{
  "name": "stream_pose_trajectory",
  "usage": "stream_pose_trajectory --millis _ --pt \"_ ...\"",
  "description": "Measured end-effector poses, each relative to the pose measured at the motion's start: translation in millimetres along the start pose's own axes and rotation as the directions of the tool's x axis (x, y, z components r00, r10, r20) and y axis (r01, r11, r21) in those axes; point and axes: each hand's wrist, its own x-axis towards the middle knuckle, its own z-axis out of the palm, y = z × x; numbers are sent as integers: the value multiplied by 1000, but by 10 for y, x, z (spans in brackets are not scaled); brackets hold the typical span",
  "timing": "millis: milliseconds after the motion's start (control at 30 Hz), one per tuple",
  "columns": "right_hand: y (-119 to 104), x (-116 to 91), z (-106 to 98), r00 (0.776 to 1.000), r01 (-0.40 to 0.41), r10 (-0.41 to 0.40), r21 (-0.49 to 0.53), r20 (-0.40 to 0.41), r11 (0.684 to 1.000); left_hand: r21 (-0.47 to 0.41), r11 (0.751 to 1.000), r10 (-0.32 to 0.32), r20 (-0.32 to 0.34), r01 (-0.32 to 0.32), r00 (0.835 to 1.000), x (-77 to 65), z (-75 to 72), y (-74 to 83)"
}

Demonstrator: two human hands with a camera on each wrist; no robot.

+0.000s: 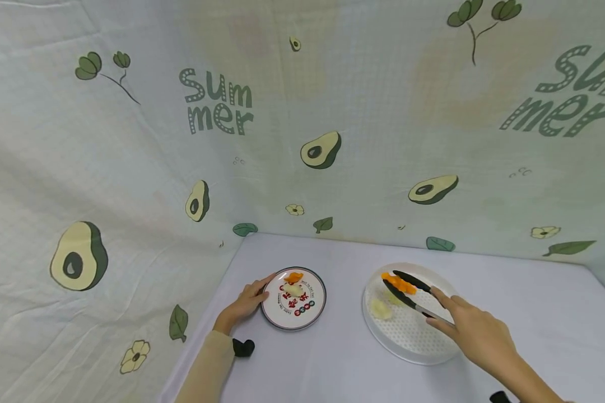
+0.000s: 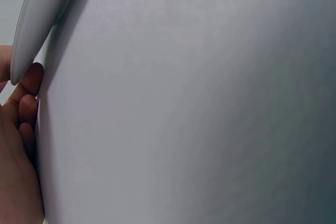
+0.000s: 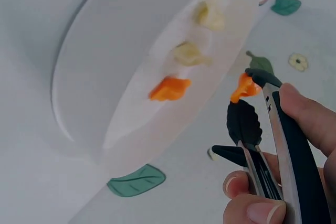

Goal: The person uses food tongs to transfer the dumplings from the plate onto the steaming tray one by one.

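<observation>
My left hand (image 1: 249, 303) grips the left rim of a small white plate (image 1: 274, 317) with red characters and a dark edge line. On that plate lie an orange piece (image 1: 293, 277) and a pale yellow piece (image 1: 293, 290). My right hand (image 1: 479, 330) holds black-tipped metal tongs (image 1: 402, 296) over a larger white textured tray (image 1: 423, 341). An orange piece (image 3: 244, 88) sits between the tongs' tips, above the tray's surface in the right wrist view. Another orange piece (image 3: 169, 88) and two pale yellow pieces (image 3: 190, 54) lie on the tray. What kind of food they are, I cannot tell.
Both dishes stand on a white-covered table (image 1: 343, 358), the small plate left of the round tray with a gap between. Behind and at the left hangs a pale cloth (image 1: 363, 101) printed with avocados, leaves and lettering. Dark wrist straps (image 1: 243, 348) show at both arms.
</observation>
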Motion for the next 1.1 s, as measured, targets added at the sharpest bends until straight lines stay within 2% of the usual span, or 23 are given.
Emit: stream_pose_trajectory --millis 300,667,1100 --pt "269 -82 2 998 -51 51 -5 23 999 2 1000 -7 -10 7 1000 13 -11 58" --pt "412 -158 88 985 -112 113 -11 134 994 21 1000 18 0 -18 1000 -9 -7 7" --pt "493 -164 164 980 -114 117 -25 161 993 15 999 40 -13 -40 999 -6 -4 17"
